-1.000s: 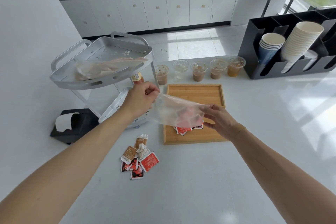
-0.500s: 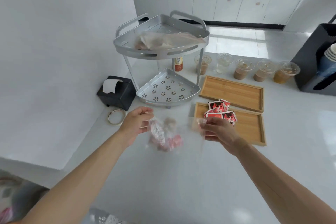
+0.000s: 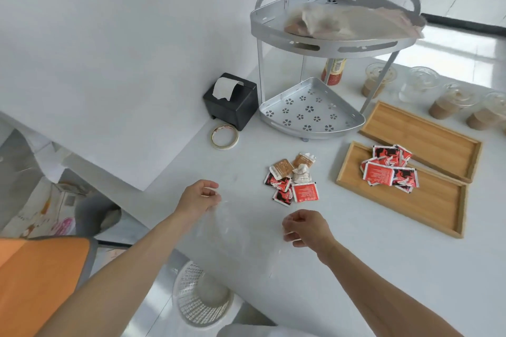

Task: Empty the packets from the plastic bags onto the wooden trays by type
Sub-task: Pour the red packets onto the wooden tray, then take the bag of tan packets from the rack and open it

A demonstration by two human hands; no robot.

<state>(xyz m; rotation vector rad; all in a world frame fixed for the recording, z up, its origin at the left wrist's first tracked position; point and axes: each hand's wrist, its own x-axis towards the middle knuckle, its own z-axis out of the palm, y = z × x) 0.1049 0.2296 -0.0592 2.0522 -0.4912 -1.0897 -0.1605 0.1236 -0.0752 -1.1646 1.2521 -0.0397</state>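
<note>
My left hand [image 3: 200,195] pinches the top of a clear plastic bag [image 3: 230,230], which looks empty and hangs over the table's near edge. My right hand [image 3: 304,230] has curled fingers at the bag's other side. Several red packets [image 3: 388,169] lie heaped at the left end of the near wooden tray [image 3: 416,210]. The far wooden tray [image 3: 427,137] holds nothing. A loose pile of brown, white and red packets [image 3: 291,180] sits on the table left of the trays. Another filled plastic bag [image 3: 353,22] lies on the rack's top shelf.
A two-tier metal corner rack [image 3: 309,115] stands behind the packets, with a bottle [image 3: 334,71] behind it. A black tissue box [image 3: 232,98] and a tape roll [image 3: 224,136] sit by the wall. Lidded cups [image 3: 449,101] line the back. A mesh waste basket [image 3: 202,298] stands on the floor below the bag.
Both hands have carried the bag from over the near tray back and left to the table's near edge. Red packets now lie on that tray, and the bag looks empty.
</note>
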